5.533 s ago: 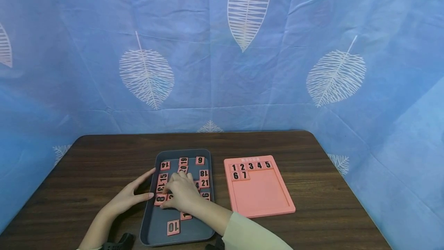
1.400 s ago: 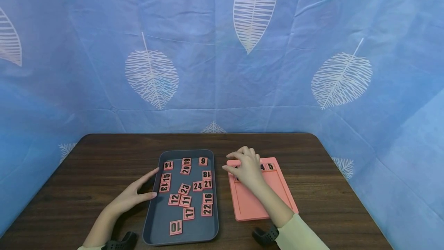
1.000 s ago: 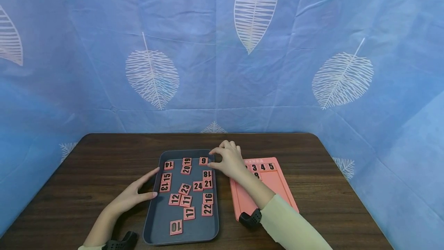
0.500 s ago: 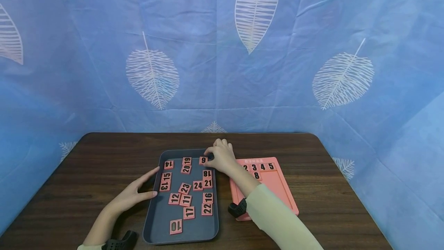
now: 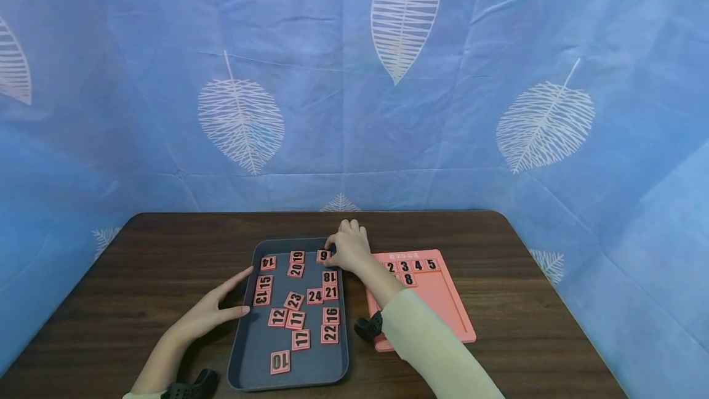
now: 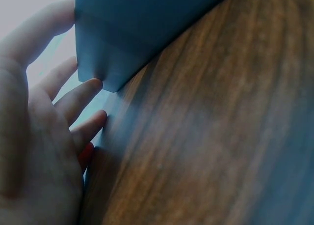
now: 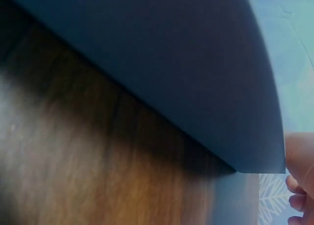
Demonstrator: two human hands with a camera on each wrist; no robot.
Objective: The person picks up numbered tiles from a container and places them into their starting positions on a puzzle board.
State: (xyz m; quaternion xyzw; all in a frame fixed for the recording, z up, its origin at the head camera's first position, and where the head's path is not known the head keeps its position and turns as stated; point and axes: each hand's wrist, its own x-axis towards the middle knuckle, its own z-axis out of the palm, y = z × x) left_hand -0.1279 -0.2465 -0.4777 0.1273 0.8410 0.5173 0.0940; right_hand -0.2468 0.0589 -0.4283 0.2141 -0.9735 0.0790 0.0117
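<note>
Lower left, the relaxed left hand (image 5: 206,314) touches a dark grey rectangular plastic tray (image 5: 252,359) strewn with square pink number tiles (image 5: 280,362). Lower right, a pale green sleeve (image 5: 432,338) hides part of a flat pink board (image 5: 434,303); beyond, the right hand (image 5: 351,250) pinches a 6-or-9 tile (image 5: 322,256) at the tray's upper right.

From my end I see tray (image 5: 318,365), smooth matt plastic; board (image 5: 434,310), approx. same, smooth plastic; no. tiles (image 5: 295,319), plastic-looking. Worktop (image 5: 532,337): wood-grain, low sheen. Backdrop (image 5: 332,122): creased cloth. R sleeve (image 5: 434,350): matt cloth.
</note>
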